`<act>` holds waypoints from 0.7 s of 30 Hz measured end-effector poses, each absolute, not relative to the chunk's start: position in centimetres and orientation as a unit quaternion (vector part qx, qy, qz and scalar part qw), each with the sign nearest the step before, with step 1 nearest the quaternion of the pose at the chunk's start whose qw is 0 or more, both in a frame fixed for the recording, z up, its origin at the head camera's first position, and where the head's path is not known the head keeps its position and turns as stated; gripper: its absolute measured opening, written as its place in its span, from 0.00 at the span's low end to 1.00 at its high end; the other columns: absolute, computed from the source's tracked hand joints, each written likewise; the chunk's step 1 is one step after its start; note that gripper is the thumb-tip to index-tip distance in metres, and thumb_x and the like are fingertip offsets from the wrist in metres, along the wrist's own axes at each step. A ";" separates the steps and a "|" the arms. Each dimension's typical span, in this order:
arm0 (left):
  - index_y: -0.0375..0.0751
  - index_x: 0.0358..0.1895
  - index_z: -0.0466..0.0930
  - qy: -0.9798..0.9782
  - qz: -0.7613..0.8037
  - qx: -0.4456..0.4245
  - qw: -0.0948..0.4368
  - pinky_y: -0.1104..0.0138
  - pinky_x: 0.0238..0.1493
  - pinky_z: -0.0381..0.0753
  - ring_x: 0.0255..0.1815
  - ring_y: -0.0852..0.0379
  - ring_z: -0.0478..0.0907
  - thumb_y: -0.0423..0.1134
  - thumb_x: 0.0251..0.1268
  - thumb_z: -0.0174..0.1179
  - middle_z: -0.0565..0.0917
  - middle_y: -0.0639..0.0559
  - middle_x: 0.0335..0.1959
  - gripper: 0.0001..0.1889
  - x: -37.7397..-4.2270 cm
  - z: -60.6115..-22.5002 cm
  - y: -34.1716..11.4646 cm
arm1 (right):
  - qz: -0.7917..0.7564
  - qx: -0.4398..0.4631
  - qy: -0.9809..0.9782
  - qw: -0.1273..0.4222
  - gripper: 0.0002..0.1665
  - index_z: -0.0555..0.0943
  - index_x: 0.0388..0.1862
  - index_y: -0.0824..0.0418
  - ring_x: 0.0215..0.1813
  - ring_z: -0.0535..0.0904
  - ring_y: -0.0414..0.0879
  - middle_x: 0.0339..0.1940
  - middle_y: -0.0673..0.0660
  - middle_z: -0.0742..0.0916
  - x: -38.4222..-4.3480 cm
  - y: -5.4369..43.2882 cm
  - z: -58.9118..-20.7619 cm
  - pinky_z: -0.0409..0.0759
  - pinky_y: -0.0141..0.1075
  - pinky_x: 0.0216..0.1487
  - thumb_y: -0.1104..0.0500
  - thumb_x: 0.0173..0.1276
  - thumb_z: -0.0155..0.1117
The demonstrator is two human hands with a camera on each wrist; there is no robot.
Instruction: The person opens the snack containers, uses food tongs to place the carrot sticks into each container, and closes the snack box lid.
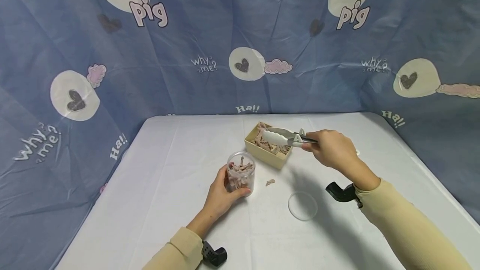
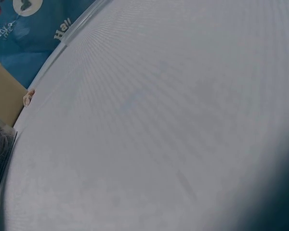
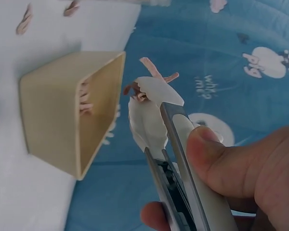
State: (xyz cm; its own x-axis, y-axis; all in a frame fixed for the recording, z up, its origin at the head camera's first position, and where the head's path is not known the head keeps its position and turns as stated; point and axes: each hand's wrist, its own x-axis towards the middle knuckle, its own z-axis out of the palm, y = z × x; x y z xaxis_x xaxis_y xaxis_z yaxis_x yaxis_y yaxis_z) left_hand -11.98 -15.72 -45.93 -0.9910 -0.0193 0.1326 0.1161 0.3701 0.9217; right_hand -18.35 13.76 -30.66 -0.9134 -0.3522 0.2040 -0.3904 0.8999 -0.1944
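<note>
My left hand [image 1: 221,195] grips a clear plastic jar [image 1: 245,180] from its left side. The uncapped jar holds several pinkish-brown twisted strips, some poking up near the rim. My right hand [image 1: 333,149] holds kitchen tongs [image 1: 275,138] with white scalloped tips above an open tan box [image 1: 264,155]. Pinched between those tips, as the right wrist view shows, are brownish strips [image 3: 154,70] that stick out past the ends. More strips [image 1: 260,141] lie inside the box. In the left wrist view only the jar's edge [image 2: 0,149] shows, and the left hand is out of sight.
A clear round lid [image 1: 303,206] lies flat on the white-covered table [image 1: 168,170], right of the jar. One loose strip [image 1: 270,182] rests between jar and box. Behind the table hangs a blue printed cloth [image 1: 210,20].
</note>
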 end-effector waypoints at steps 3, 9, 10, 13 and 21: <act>0.46 0.74 0.57 -0.827 -0.559 -0.027 0.060 0.50 0.76 0.67 0.73 0.41 0.67 0.46 0.50 0.76 0.73 0.44 0.68 0.49 -12.0 -45.8 -15.7 | 0.124 0.200 -0.969 0.081 0.21 0.85 0.55 0.55 0.45 0.85 0.61 0.44 0.60 0.90 -17.8 13.8 -30.0 0.82 0.53 0.32 0.48 0.68 0.65; 0.45 0.75 0.57 -0.825 -0.562 -0.032 0.058 0.50 0.76 0.66 0.74 0.41 0.66 0.46 0.50 0.76 0.72 0.44 0.69 0.49 -11.9 -45.8 -15.8 | 0.141 0.211 -0.964 0.079 0.22 0.84 0.57 0.55 0.47 0.85 0.58 0.46 0.58 0.90 -16.6 13.8 -28.9 0.82 0.53 0.36 0.47 0.68 0.65; 0.45 0.75 0.57 -0.825 -0.562 -0.033 0.058 0.50 0.76 0.66 0.74 0.41 0.66 0.47 0.50 0.76 0.72 0.44 0.69 0.49 -11.9 -45.9 -15.8 | 0.143 0.215 -0.963 0.081 0.22 0.84 0.57 0.55 0.47 0.85 0.58 0.47 0.58 0.90 -16.4 13.8 -28.8 0.83 0.54 0.38 0.47 0.68 0.65; 0.45 0.75 0.57 -0.826 -0.560 -0.033 0.057 0.50 0.77 0.65 0.74 0.42 0.66 0.47 0.50 0.76 0.72 0.44 0.68 0.49 -11.9 -45.9 -15.8 | 0.150 0.228 -0.958 0.089 0.23 0.84 0.57 0.57 0.47 0.86 0.58 0.47 0.59 0.90 -15.8 13.6 -28.4 0.83 0.54 0.40 0.47 0.67 0.66; 0.45 0.74 0.57 -0.829 -0.555 -0.033 0.056 0.52 0.77 0.65 0.74 0.43 0.66 0.48 0.49 0.77 0.72 0.44 0.68 0.50 -12.0 -45.8 -15.8 | 0.161 0.264 -0.945 0.106 0.23 0.85 0.55 0.56 0.37 0.84 0.45 0.42 0.55 0.91 -14.2 13.3 -27.7 0.82 0.47 0.34 0.47 0.64 0.70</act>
